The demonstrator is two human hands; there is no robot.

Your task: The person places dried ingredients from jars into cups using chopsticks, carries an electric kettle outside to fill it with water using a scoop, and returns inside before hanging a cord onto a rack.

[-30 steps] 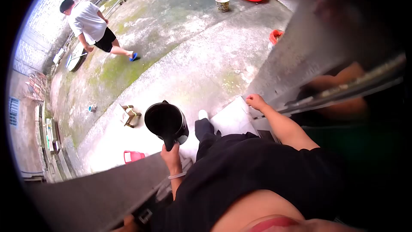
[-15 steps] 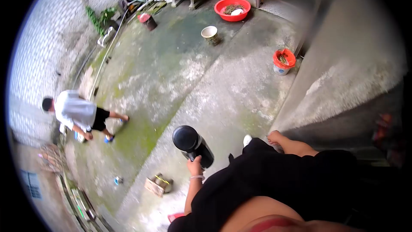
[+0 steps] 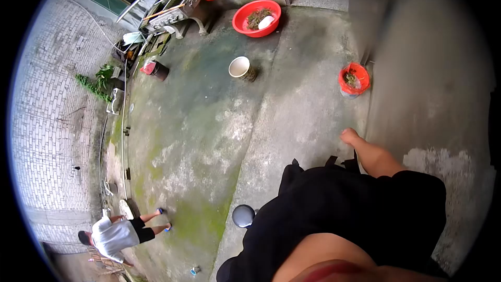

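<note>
The round dark lid of a thermos jug (image 3: 243, 215) shows beside my black clothing at the lower middle. The clothing hides the rest of the jug and my left hand. My right hand (image 3: 350, 137) is held out from my body over the concrete floor. Its fingers look curled in, and no object shows in them. The closest thing to it is a bucket (image 3: 357, 92) with a red liner and some plant scraps inside.
A red basin (image 3: 241, 21) with greens and a white item stands at the back. A pale bucket (image 3: 240, 67) and a dark bin (image 3: 160, 71) stand on the mossy concrete. At lower left, another person (image 3: 116, 236) in a white shirt is near the brick wall (image 3: 57, 125).
My view has turned and moved forward. The thermos jug, earlier gripped by its handle in my left hand, is now mostly hidden. The other person appears lower and has turned.
</note>
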